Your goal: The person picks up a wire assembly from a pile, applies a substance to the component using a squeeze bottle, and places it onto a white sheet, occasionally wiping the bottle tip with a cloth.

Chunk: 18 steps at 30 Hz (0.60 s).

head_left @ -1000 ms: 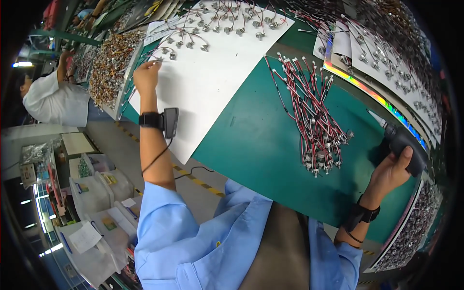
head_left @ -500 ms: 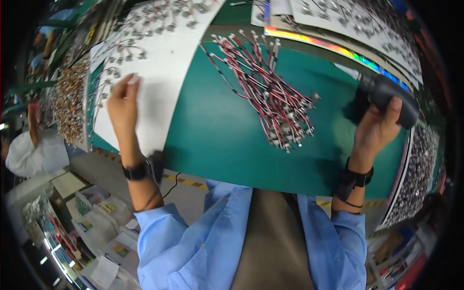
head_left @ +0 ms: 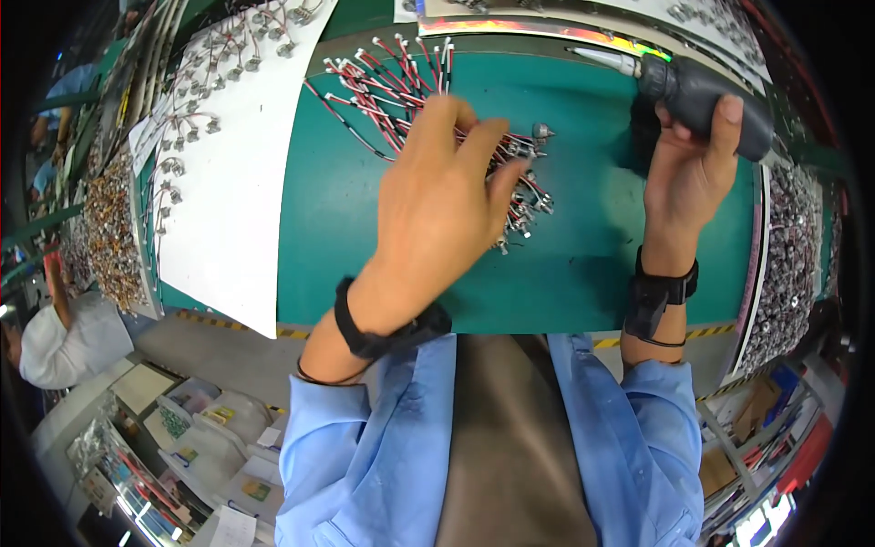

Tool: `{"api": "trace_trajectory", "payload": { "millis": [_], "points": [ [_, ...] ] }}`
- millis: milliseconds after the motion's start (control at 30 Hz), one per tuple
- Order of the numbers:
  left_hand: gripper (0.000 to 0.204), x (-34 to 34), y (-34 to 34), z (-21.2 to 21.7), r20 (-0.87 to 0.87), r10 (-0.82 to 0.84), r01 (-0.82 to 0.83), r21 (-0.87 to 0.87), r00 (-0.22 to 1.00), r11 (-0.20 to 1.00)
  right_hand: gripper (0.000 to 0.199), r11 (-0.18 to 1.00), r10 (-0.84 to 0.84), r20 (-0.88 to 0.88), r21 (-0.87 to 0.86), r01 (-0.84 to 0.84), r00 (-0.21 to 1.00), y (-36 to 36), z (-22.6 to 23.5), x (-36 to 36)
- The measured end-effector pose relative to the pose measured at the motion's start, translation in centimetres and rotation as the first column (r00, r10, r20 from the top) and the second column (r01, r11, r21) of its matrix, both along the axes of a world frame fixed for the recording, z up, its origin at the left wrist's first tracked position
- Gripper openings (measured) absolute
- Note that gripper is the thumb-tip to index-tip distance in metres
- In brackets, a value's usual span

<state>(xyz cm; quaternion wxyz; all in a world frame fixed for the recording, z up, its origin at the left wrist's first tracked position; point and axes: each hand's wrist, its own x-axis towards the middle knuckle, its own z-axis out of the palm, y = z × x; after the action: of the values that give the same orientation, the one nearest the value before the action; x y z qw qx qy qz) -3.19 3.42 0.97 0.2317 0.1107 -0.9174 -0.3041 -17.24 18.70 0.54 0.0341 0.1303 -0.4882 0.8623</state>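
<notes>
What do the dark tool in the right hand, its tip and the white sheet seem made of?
Dark tool in the right hand: likely matte plastic, perhaps rubber, from its dull grey surface. Tip: probably smooth metal, given its silvery shine. White sheet: paper or thin plastic; it looks flat and matte, with a crisp edge.

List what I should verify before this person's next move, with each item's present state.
1. Dark nozzled tool held: ok, in the right hand.
2. Nozzle clear of the wire bundle: ok, a gap of green work surface lies between them.
3. Left hand at the bundle: ok, it is over the middle of it.
4. Left fingers gripping a single wire: cannot tell, the hand hides that part.
5. Wires lying separate: not ok, they cross in a heap.
6. White sheet clear of the bundle: ok, it lies to the left.
</notes>
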Motion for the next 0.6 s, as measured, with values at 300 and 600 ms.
{"api": "trace_trajectory", "payload": {
  "millis": [300, 600],
  "points": [
    [0.023, -7.3, 0.3, -3.2, 0.361, -0.318, 0.413, -0.224, 0.877, 0.883, 0.018, 0.994, -0.044, 0.084, -0.099, 0.052, 0.996, 0.7, 0.3, -1.5],
    [0.02, -3.6, -4.6, 4.2, -0.127, 0.021, 0.044, 0.488, 0.992, 0.872, 0.018, 0.991, -0.012, 0.105, -0.132, 0.026, 0.994, 1.8, 0.1, -2.0]
  ]
}}
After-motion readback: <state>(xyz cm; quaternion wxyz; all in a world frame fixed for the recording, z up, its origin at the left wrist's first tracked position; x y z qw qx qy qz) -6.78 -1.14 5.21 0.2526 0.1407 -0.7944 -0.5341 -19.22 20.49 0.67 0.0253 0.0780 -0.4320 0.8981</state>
